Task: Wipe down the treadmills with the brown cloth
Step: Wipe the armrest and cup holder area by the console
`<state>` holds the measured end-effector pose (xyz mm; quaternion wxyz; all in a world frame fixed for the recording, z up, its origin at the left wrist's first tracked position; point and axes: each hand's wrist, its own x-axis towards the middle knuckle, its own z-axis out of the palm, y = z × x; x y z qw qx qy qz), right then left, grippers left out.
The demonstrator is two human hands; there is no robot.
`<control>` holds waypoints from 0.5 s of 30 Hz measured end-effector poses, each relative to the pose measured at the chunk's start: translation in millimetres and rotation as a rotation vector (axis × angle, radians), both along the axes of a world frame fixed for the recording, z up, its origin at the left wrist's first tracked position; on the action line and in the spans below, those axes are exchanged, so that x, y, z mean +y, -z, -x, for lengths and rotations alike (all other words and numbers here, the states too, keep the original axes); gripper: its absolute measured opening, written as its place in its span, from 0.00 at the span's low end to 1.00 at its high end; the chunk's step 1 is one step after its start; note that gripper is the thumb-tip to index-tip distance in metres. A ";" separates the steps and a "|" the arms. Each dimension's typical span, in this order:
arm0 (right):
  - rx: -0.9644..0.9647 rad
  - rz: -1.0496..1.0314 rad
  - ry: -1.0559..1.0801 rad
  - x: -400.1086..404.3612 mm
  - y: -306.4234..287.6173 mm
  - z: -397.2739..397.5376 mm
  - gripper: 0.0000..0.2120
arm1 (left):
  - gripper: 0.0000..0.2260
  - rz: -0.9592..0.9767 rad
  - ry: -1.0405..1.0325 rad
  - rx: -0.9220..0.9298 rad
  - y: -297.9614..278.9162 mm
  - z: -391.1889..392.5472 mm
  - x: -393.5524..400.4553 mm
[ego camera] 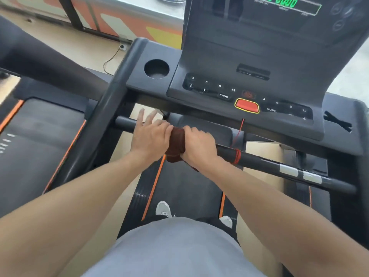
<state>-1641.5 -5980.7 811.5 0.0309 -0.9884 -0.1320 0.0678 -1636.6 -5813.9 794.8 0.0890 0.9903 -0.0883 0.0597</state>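
The brown cloth (176,144) is wrapped around the black front handlebar (265,162) of the treadmill I stand on. My right hand (199,145) grips the cloth and the bar from above. Just left of it, my left hand (150,134) lies over the bar with two fingers stretched forward and the others touching the cloth's left edge. The treadmill's dark console (249,92) sits right above the hands, and its belt (185,192) runs below them.
A red safety cord (237,134) hangs from the red stop button (247,105) and is wound around the bar right of my right hand. A cup holder (156,68) sits at console left. A second treadmill (40,132) stands to the left. My shoes (163,209) rest on the belt.
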 end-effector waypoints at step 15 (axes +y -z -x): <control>0.025 -0.647 -0.024 58.4 -9.5 11.7 0.39 | 0.29 0.177 -0.347 0.073 -15.6 4.6 50.3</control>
